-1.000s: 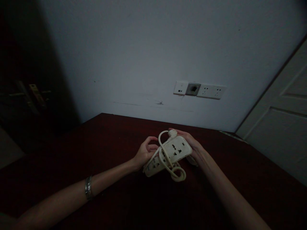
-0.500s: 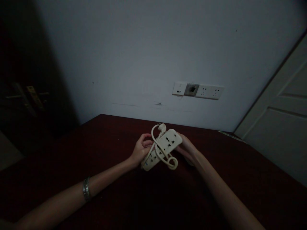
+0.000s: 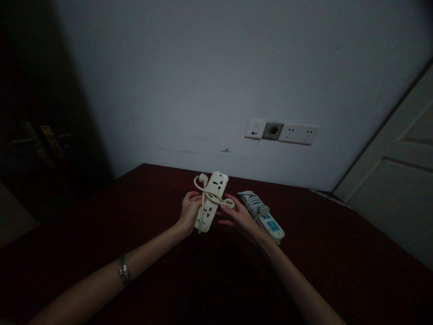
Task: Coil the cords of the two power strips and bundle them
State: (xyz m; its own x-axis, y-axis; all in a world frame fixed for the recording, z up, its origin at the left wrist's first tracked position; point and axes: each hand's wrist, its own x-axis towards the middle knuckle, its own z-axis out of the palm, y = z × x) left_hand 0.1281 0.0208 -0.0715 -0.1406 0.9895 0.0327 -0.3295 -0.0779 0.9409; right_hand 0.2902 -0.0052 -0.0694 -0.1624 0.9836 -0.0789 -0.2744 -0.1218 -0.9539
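A white power strip (image 3: 211, 207) with its cord looped around the middle is tilted between my hands above the dark red table. My left hand (image 3: 190, 210) grips its left side, the thumb by the cord. At its right side, my right hand (image 3: 237, 213) has its fingers against the looped end of the cord and the strip's edge. The plug (image 3: 203, 179) sticks out at the upper left of the strip. Just right of my right hand lies a second power strip (image 3: 270, 223), white with blue sockets, its grey-white cord wound around one end.
The dark red table (image 3: 142, 203) runs back to a pale wall. Wall sockets (image 3: 282, 132) sit above its back edge. A dark door with a brass handle plate (image 3: 52, 140) stands at the left, a white panelled door (image 3: 399, 167) at the right.
The white power strip has moved left and turned more upright. My right hand has shifted left from its upper end to the cord's loop, and the second power strip has come into view.
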